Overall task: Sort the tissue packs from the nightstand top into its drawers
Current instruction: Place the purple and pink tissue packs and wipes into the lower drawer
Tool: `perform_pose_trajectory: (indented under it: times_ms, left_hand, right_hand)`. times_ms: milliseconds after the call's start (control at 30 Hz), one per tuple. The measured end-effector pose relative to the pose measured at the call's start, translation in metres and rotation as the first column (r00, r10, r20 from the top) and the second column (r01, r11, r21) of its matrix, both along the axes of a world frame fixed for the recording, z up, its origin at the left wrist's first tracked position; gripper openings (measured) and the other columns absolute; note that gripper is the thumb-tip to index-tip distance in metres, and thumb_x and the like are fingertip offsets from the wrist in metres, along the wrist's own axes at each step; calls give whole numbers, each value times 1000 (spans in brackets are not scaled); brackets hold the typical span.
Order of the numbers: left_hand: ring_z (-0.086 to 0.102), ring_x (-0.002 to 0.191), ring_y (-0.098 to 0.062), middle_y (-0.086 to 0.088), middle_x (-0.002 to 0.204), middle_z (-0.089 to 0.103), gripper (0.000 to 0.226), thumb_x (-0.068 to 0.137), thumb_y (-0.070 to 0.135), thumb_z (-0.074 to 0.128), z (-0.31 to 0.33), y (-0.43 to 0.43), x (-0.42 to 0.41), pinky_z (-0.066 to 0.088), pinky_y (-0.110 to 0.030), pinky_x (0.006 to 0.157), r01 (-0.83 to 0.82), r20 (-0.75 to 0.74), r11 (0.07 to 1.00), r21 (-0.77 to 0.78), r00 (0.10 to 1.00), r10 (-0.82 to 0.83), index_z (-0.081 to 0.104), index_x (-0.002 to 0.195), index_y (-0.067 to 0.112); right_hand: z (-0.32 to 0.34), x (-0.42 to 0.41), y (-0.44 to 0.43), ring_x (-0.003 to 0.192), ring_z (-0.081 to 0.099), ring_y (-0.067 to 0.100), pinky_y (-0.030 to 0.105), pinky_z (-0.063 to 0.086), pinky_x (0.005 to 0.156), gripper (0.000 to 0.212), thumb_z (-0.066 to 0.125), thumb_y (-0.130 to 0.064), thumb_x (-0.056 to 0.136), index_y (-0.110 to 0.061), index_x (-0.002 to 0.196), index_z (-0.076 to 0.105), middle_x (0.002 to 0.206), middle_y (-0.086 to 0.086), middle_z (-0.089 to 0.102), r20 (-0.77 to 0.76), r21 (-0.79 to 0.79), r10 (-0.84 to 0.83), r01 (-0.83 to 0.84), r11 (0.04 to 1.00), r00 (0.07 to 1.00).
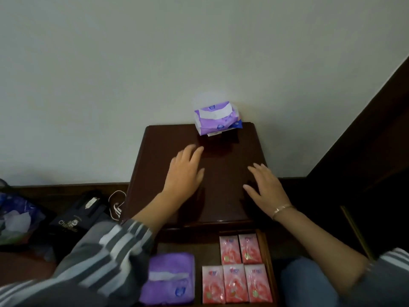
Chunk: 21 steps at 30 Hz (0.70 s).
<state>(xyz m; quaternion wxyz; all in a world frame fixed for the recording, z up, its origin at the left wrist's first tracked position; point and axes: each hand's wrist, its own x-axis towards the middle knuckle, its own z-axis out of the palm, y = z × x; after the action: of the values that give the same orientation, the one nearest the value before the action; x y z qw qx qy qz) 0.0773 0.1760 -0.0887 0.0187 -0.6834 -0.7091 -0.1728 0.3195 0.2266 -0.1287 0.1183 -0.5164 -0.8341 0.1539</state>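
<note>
Striped grey-and-white sleeve (95, 251) fills the lower left, blurred, pushed up the forearm.

- Left hand (184, 171): palm down over the nightstand top (221, 173), fingers straight and loosely spread, nothing in it. Fingertips point at the back edge, near the purple packs but apart from them. Cannot tell whether it touches the wood.
- Right hand (264, 187): also palm down, fingers extended, holding nothing, over the right part of the top near its edge. Thin bracelet (282, 208) on the wrist. Contact with the wood unclear.
- Bare dark wood lies between the two hands.
- Purple tissue pack (215, 117): at the back of the top, against the pale wall (155, 63), white tissue showing at its slit. It sits tilted on a second pack with a blue end (235, 125).
- Open drawer (264, 251), below the front edge of the top: a larger purple tissue pack (169, 278) lies at its left. Five pink pocket tissue packs (234, 282) lie flat at its right, two in the back row, three in front, side by side.
- Blue-jeaned knee (309, 282) just right of the drawer.
- Floor at left: black bag with pale lettering (77, 218), white cable (116, 204) beside the nightstand, blue plastic bag (15, 216) at the frame edge.
</note>
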Motion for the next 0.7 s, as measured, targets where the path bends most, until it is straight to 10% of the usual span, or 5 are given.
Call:
perform_pose_trajectory:
  times_ms: [233, 367, 500, 700]
  left_hand:
    - [10, 147, -36, -12, 161, 8, 78, 89, 40, 58, -13, 129, -9, 24, -54, 113, -61, -275, 995, -74, 961, 38, 14, 152, 23]
    - [23, 143, -33, -12, 154, 31, 48, 96, 21, 46, -15, 158, -17, 20, -49, 115, 7, -357, 997, -81, 933, -36, 35, 143, 15]
    - [66, 76, -31, -9, 85, 70, 17, 77, 7, 66, 3, 136, -41, 49, -36, 65, 17, -259, 970, 243, 965, 48, 68, 94, 11]
    - [61, 54, -31, -10, 67, 64, 17, 69, 2, 73, 7, 56, -108, 44, -32, 48, -142, -417, 930, 338, 864, 284, 67, 83, 10]
  right_hand:
    - [-48, -32, 28, 147, 4, 19, 43, 9, 117, 68, 20, -60, 90, -29, 149, 11, 159, 0, 8, 276, 12, -50, 48, 999, 960]
    - [-53, -30, 30, 147, 3, 15, 40, 6, 117, 71, 10, -65, 84, -33, 148, 11, 159, -5, 8, 236, 44, -62, 53, 998, 970]
    - [-52, -29, 28, 146, -1, 11, 38, 1, 117, 70, 13, -66, 85, -36, 148, 9, 159, -8, 5, 205, 25, -61, 57, 998, 977]
    - [-46, -32, 27, 146, 8, 12, 39, 8, 117, 64, 36, -59, 88, -34, 145, 25, 157, -7, 18, 118, -4, -64, 65, 998, 991]
